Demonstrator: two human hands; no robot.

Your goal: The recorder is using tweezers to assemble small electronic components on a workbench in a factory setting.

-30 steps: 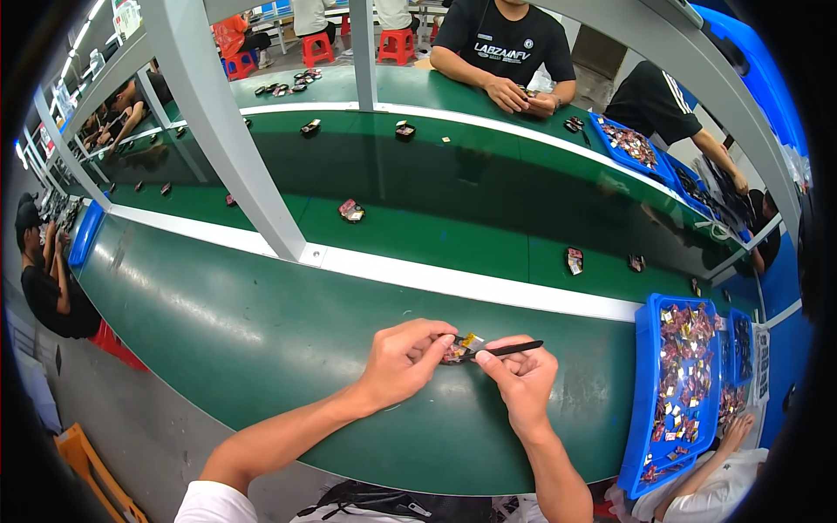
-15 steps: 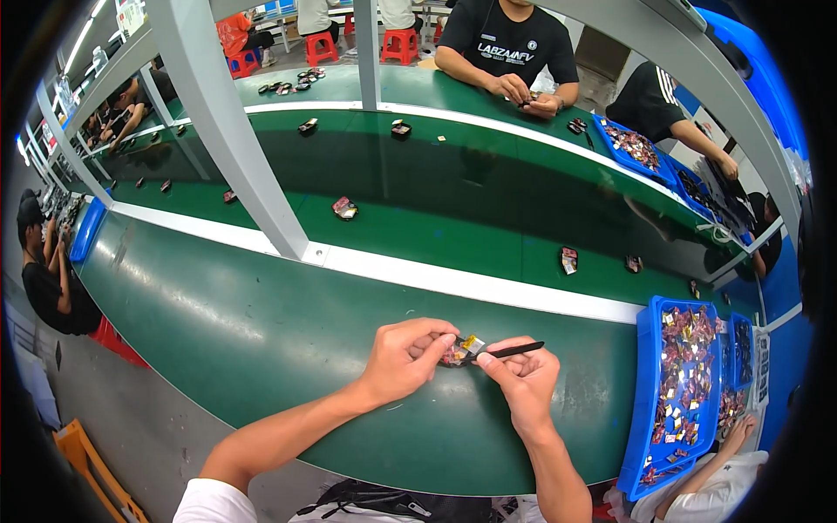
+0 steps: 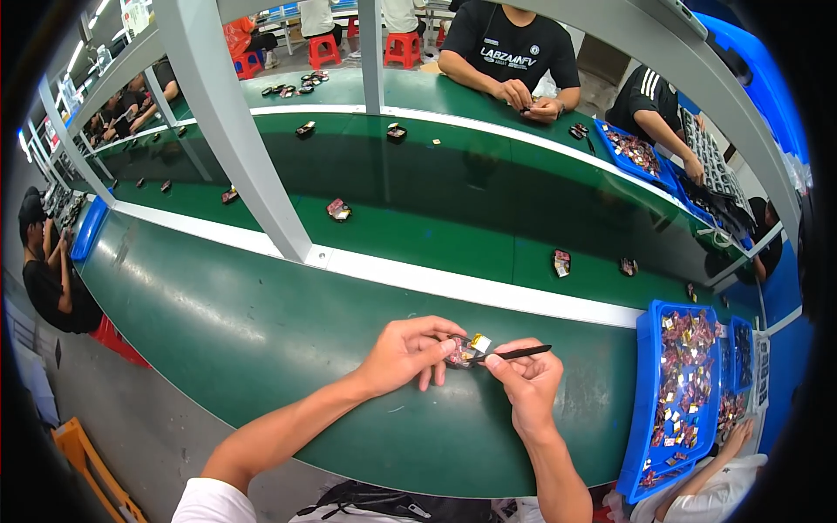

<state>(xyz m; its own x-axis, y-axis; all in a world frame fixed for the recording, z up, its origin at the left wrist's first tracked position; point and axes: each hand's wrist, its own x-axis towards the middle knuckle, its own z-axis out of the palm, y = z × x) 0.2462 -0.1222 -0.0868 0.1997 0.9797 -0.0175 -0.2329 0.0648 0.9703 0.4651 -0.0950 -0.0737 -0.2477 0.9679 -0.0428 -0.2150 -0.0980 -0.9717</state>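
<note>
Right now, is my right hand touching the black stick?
Touching. The head view shows your right hand gripping the black stick, with one end poking out to the right.

The worktop (image 3: 200, 322) looks smooth, with a soft sheen and fine scuffs; the belt (image 3: 445, 213) is glossier and reflective. The slanting post (image 3: 235, 131) looks like matt painted metal. The tray (image 3: 645, 383) is shiny plastic, the stick (image 3: 528, 352) and small case (image 3: 463, 354) smooth dark plastic, the sleeve (image 3: 214, 503) matt cloth.

One left hand (image 3: 408, 356), one right hand (image 3: 528, 380), one black tool (image 3: 526, 352), one held case (image 3: 457, 351)
</note>
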